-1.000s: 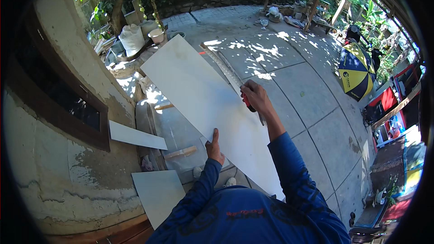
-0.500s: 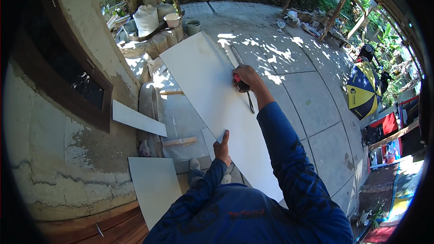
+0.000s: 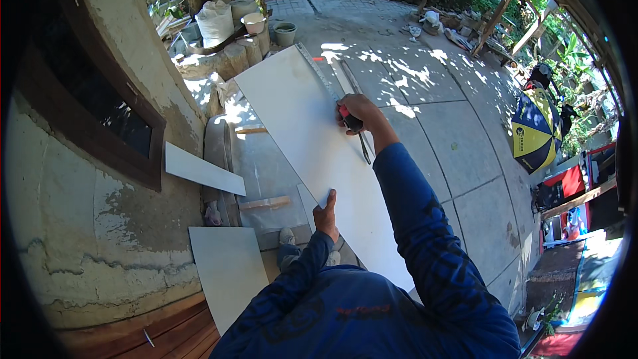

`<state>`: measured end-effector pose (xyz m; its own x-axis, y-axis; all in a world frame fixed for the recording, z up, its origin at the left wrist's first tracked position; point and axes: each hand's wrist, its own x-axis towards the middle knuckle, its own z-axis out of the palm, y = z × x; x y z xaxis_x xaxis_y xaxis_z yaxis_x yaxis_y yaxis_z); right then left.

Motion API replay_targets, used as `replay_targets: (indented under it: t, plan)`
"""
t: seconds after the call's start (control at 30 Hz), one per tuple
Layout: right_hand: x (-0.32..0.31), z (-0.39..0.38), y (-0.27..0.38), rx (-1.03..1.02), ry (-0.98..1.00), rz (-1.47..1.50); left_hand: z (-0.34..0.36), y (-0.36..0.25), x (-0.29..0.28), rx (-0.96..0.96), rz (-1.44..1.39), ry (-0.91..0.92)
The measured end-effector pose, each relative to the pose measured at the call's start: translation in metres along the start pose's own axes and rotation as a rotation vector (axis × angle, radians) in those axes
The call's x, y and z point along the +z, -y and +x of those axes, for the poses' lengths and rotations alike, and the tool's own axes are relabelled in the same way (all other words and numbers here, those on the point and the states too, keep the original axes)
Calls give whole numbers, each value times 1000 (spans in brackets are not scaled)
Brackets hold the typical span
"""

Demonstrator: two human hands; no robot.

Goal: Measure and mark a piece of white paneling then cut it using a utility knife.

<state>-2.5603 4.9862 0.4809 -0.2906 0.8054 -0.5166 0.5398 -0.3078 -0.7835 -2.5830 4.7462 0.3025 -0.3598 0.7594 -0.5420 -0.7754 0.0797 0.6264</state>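
Observation:
A long white board (image 3: 292, 119) slants across in front of me, its far end up and to the left. My left hand (image 3: 325, 218) grips its left edge, thumb on top, the other fingers mostly hidden below. Near the opposite edge, my right hand (image 3: 362, 112) holds a red and black tape measure (image 3: 348, 118). Its pulled-out blade (image 3: 318, 73) runs along the right edge to the board's far corner. A dark strap (image 3: 365, 149) hangs from the case over the board.
A narrow white strip (image 3: 205, 170) and another white panel (image 3: 229, 272) lean at the left by the wall. Wooden pieces (image 3: 264, 203) lie under and beside the board. Buckets (image 3: 285, 34) and a white sack (image 3: 214, 24) stand far left; an umbrella (image 3: 535, 129) is at the right.
My right hand and the tape measure have shifted slightly left over the board. A small orange-red spot now shows beside the blade's far part. My left hand keeps its grip.

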Motion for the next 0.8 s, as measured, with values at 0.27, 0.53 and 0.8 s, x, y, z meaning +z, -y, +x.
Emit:
replay_targets:
  t: [0.27,0.53,0.8]
  plan:
    - [6,-40,-85,-118,0,-3,10,-9,-18,73,0,-117]
    - [-28,-154,-297,18,30,-147,31,-59,-72,69,-86,-8]
    - [-84,-288,-412,290,-22,-171,43,-105,-129,-61,-7,-41]
